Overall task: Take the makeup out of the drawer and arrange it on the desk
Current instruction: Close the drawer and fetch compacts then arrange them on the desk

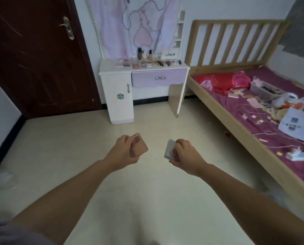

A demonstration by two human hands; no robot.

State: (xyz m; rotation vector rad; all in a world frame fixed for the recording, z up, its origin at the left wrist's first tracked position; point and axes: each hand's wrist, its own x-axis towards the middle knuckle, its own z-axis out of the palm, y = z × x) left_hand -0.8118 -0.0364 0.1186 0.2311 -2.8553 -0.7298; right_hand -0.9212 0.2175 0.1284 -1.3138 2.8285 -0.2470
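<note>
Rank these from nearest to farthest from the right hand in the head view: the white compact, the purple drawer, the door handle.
From the right hand:
1. White compact: held in that hand.
2. Purple drawer: shut, across the floor in the dressing table ahead.
3. Door handle: far left, on the dark door, beyond the table.

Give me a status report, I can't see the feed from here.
Left hand holds a pink compact, right hand a pale one. Drawer shut, makeup on desk. Bare floor ahead.
</note>
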